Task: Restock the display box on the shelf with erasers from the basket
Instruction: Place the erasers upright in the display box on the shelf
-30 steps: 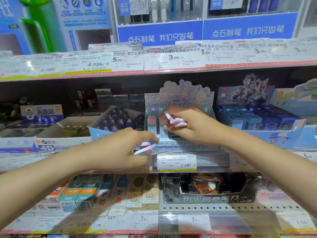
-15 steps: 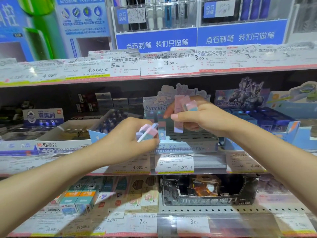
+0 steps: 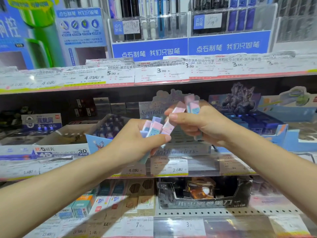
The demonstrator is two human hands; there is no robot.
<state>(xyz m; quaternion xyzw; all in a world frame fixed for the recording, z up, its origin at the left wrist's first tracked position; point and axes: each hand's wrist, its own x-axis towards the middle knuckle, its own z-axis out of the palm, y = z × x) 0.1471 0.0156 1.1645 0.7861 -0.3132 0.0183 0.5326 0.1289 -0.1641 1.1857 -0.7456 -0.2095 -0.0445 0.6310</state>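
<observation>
Risen, both hands [image 3: 132,140] (touching) grip erasers [image 3: 173,121].

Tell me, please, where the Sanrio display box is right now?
The Sanrio display box stands mid-frame on the middle shelf, behind both hands, above the 2.0 price tag.

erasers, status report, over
Left hand grips pink and blue erasers. Right hand pinches one more. Pastel cardboard display box behind both hands, nothing blocking.
</observation>
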